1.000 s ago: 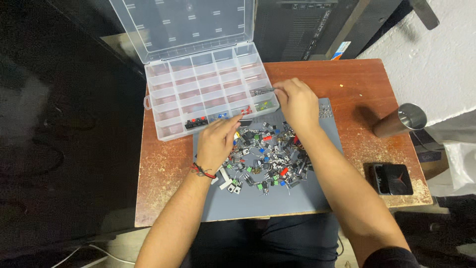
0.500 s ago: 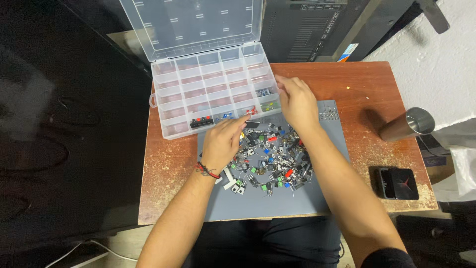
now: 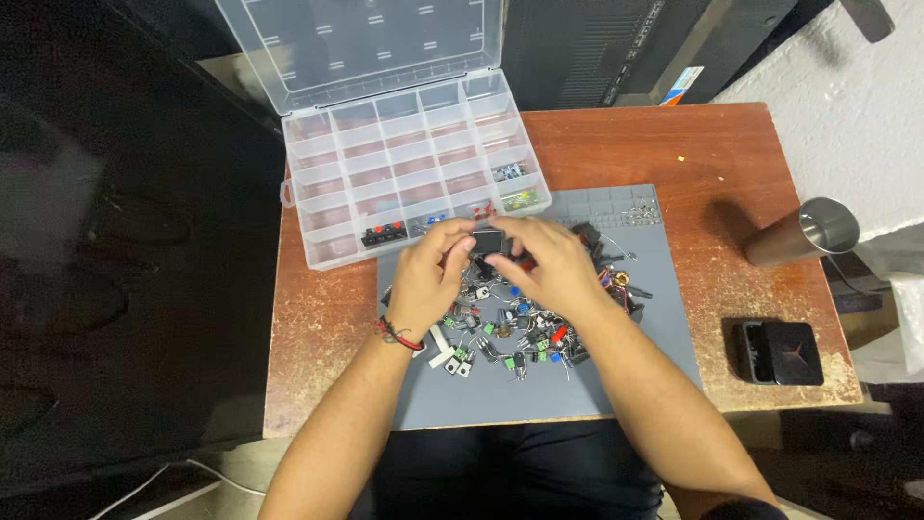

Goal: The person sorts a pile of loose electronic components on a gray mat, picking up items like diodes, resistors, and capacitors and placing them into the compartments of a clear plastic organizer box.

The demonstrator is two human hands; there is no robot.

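Observation:
My left hand and my right hand meet over the far edge of a grey mat. Together their fingertips pinch a small black boxy component. Under and around the hands lies a heap of small electronic parts in black, silver, green, blue and red. A clear plastic compartment box stands open just beyond the hands, with a few parts in its near compartments. A red and black band sits on my left wrist.
The mat lies on a worn brown wooden table. A steel cup stands at the right edge, with a black square case near it. Dark equipment stands behind the table. A white wall is at right.
My right hand left the box's near right compartments and came back toward me to the pile. Both hands now hold the black component between them.

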